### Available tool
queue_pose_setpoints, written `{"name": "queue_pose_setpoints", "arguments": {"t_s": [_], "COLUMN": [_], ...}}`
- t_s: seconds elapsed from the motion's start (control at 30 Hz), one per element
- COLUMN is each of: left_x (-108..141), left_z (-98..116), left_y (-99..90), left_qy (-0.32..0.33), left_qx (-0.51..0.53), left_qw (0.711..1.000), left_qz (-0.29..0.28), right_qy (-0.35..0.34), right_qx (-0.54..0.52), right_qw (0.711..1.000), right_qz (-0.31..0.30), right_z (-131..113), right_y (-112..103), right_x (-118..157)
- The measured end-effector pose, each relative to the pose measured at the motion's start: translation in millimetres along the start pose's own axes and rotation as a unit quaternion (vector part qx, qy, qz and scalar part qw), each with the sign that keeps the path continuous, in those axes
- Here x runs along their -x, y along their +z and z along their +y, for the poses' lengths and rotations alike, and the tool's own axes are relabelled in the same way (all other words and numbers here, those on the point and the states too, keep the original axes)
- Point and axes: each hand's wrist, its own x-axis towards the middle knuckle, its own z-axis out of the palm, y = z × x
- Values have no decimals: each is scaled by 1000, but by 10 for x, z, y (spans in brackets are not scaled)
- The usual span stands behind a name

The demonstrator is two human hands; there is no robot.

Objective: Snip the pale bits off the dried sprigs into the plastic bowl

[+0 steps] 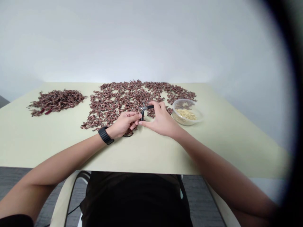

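Your left hand [124,123] and right hand [161,119] meet near the middle of the pale green surface [47,142], with small black-handled pliers [142,110] gripped between them. Clock directions here run from the pliers, with 12 o'clock straight ahead of you. Your right hand, at 3 o'clock, pinches one black handle between thumb and fingers. Your left hand, at 8 o'clock, curls closed, its fingertips [138,117] against the second handle, which drops toward you at 6 o'clock. The metal tip points to 12 o'clock, too small to show whether it stands open or shut. A sprawling layer of reddish-brown pieces [123,101] fills the surface from 9 o'clock round to 2 o'clock, its near edge running under your left fingers. A dark curved object [127,136] pokes out below your left hand, too hidden to identify. A separate reddish-brown heap [56,101] sits well apart at 9 o'clock. At 3 o'clock, beside your right hand, a clear plastic tub [187,112] holds pale yellow grains [186,114] and some darker bits. A black watch [105,135] circles your left wrist, and your black shirt [134,201] fills the view at 6 o'clock, against the surface's near edge.
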Motion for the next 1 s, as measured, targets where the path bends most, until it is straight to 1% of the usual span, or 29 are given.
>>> {"name": "queue_pose_setpoints", "arguments": {"t_s": [0.27, 0.47, 0.7, 1.0], "left_x": [6, 33, 69, 104], "left_z": [-12, -6, 45, 50], "left_y": [15, 37, 103, 146], "left_qy": [4, 6, 3, -18], "left_qx": [-12, -29, -40, -59], "left_qw": [1000, 999, 999, 997], "left_qz": [9, 23, 36, 49], "right_qy": [-14, -51, -27, -16], "right_qx": [39, 69, 94, 134], "right_qw": [999, 996, 995, 991], "right_qz": [13, 30, 6, 22], "right_z": [-38, -16, -88, -110], "right_y": [41, 94, 129, 129], "right_x": [29, 20, 38, 52]}}
